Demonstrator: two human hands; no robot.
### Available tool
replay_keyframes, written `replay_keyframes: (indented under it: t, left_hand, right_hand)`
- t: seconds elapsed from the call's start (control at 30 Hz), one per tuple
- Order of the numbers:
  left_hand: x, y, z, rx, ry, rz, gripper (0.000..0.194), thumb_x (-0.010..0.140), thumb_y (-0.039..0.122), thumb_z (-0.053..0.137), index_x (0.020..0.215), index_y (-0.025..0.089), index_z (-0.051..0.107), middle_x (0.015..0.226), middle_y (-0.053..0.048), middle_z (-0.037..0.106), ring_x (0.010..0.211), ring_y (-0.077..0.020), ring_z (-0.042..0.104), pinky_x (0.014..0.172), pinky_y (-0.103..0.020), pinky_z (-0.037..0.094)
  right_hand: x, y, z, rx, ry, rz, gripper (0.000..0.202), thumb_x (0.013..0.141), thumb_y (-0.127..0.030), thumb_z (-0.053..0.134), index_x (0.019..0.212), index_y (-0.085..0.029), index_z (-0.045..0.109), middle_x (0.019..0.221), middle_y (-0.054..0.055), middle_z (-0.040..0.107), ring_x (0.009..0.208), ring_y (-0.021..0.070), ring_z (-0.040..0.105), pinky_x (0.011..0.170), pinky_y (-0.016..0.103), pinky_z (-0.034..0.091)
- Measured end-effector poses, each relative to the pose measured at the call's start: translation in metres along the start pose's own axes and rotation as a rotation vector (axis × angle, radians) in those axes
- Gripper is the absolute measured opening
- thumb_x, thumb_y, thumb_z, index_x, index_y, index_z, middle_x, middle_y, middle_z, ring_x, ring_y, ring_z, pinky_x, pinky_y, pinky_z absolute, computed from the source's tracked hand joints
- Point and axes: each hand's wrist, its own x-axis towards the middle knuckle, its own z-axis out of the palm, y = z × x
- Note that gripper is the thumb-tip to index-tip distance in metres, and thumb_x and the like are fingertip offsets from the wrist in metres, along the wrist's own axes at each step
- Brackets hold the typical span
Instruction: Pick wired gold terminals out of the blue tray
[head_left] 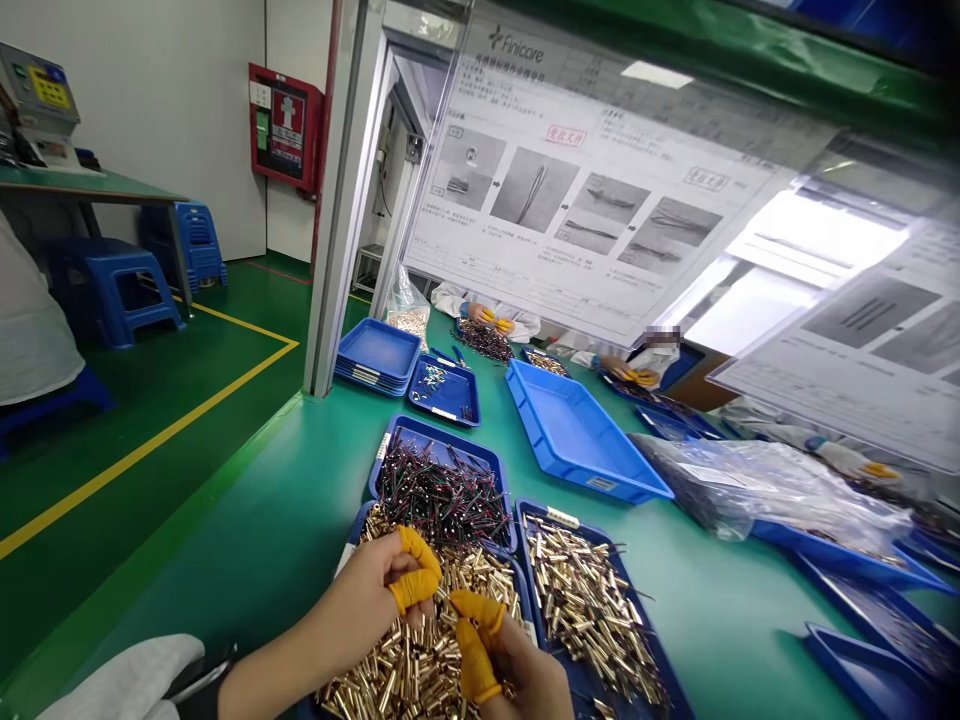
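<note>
Pinching over the brass tubes [420, 660], my left hand [367, 595] and right hand [517, 670]; fingertips together, contents unclear.

- Two hands of the person: left hand [367, 600], right hand [510, 665].
- Two trays of brass tubes: one [352, 535] under the hands, one [600, 610] beside it.
- One tray of wired parts [442, 480].
- One empty blue tray [577, 440].
- Two blue stools [112, 285].
- Two hanging instruction sheets [600, 180].

From my feed the right hand [517, 665] is chopped off at the bottom edge, and both hands cover part of the brass-sleeve tray [352, 548]. Can't tell if the fingertips pinch anything. Instruction sheet [600, 190] text is too small, co-worker's face is blurred.
</note>
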Motion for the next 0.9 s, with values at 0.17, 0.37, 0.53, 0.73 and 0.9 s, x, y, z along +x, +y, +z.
replay_keyframes:
  t: [0.17, 0.37, 0.53, 0.73, 0.9]
  left_hand:
    - [-0.002, -0.001, 0.002, 0.014, -0.029, -0.016, 0.007, 0.074, 0.023, 0.056, 0.074, 0.017, 0.053, 0.059, 0.005, 0.055, 0.052, -0.011, 0.048, 0.053, -0.023, 0.038]
    - [-0.006, 0.001, 0.003, 0.148, -0.089, 0.025, 0.006, 0.066, 0.015, 0.063, 0.072, 0.017, 0.062, 0.07, 0.002, 0.061, 0.072, -0.0162, 0.055, 0.068, -0.025, 0.042]
    - [-0.009, 0.003, 0.004, 0.399, -0.084, 0.096, 0.007, 0.072, 0.017, 0.059, 0.068, 0.017, 0.064, 0.068, 0.002, 0.06, 0.067, -0.0153, 0.053, 0.06, -0.023, 0.038]
    - [-0.008, 0.007, 0.004, 0.42, 0.022, 0.064, 0.005, 0.071, 0.014, 0.059, 0.075, 0.017, 0.061, 0.073, 0.001, 0.06, 0.071, -0.0166, 0.054, 0.063, -0.024, 0.039]
    - [-0.006, 0.007, 0.004, 0.394, 0.026, 0.057, 0.007, 0.069, 0.01, 0.057, 0.071, 0.016, 0.058, 0.071, 0.001, 0.058, 0.069, -0.0166, 0.053, 0.062, -0.024, 0.039]
  right_hand:
    - [0.0, -0.002, 0.0, 0.05, -0.05, -0.006, 0.034, 0.072, -0.048, 0.058, 0.075, -0.016, 0.07, 0.045, -0.004, 0.044, 0.038, 0.0081, 0.033, 0.039, 0.02, 0.025]
    - [-0.002, -0.014, 0.001, 0.411, -0.119, 0.191, 0.036, 0.073, -0.055, 0.059, 0.086, -0.023, 0.05, 0.04, -0.01, 0.049, 0.03, 0.0029, 0.03, 0.032, 0.012, 0.019]
    - [-0.001, -0.01, -0.001, 0.197, -0.132, 0.064, 0.03, 0.078, -0.05, 0.056, 0.071, -0.021, 0.051, 0.042, -0.009, 0.046, 0.031, 0.0043, 0.033, 0.03, 0.014, 0.022]
    - [0.006, -0.004, -0.012, 0.141, -0.095, -0.088, 0.022, 0.076, -0.044, 0.06, 0.081, -0.022, 0.06, 0.065, 0.001, 0.064, 0.058, 0.0161, 0.061, 0.053, 0.021, 0.046]
    - [0.005, -0.003, -0.012, 0.069, -0.091, -0.042, 0.025, 0.078, -0.044, 0.056, 0.068, -0.021, 0.059, 0.048, -0.003, 0.057, 0.042, 0.013, 0.053, 0.045, 0.02, 0.04]
